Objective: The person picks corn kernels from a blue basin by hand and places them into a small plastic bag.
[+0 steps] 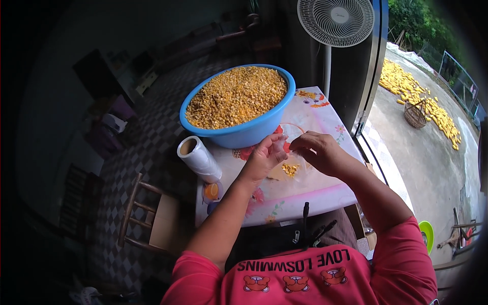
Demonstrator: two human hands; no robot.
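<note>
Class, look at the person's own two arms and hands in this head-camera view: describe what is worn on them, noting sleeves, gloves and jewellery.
Both arms come out of short sleeves of a bright pink-red T-shirt with dark lettering and small bear figures on the chest. The forearms are bare from sleeve to wrist. The left hand and the right hand wear no gloves; no watch, bracelet or ring shows at this size.

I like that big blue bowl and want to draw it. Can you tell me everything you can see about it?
The blue bowl is wide, round and looks like smooth plastic, with a thick rolled rim. It stands upright at the far end of the small table, on a flowery cloth. It is heaped almost to the rim with loose yellow corn kernels. A white roll lies just beside it. Neither of the hands touches it.
</note>
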